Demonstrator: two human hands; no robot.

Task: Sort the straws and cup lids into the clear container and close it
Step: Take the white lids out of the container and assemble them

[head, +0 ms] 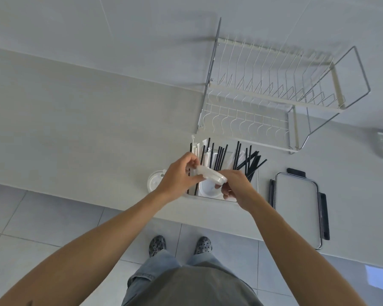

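1. Nearest the front edge of the worktop point(75, 129), both hands are busy over the clear container point(208, 196). The left hand point(177, 177) pinches one end of a small stack of clear cup lids point(210, 174), and the right hand point(234, 184) has its fingers curled round the other end. The stack hangs just above the container's near end, not yet set down.

2. The container stands at the front edge. A white cup lid point(208, 188) already lies in its near end. Behind that, black straws point(219, 156) stand upright on the left and lean in a fan on the right, with a few paper-wrapped white straws point(205, 155) among them.

3. One more cup lid point(155, 181) lies on the worktop just left of the container, half hidden by the left wrist.

4. The container's cover point(296, 206), with its dark clasps, lies flat to the right, near the front edge and apart from the container.

5. By my reckoning the sorting is well along: the straws look to be in, while the held stack, the loose lid and the closing are left.

6. Farther back, a wire dish rack point(274, 89) stands by the wall.
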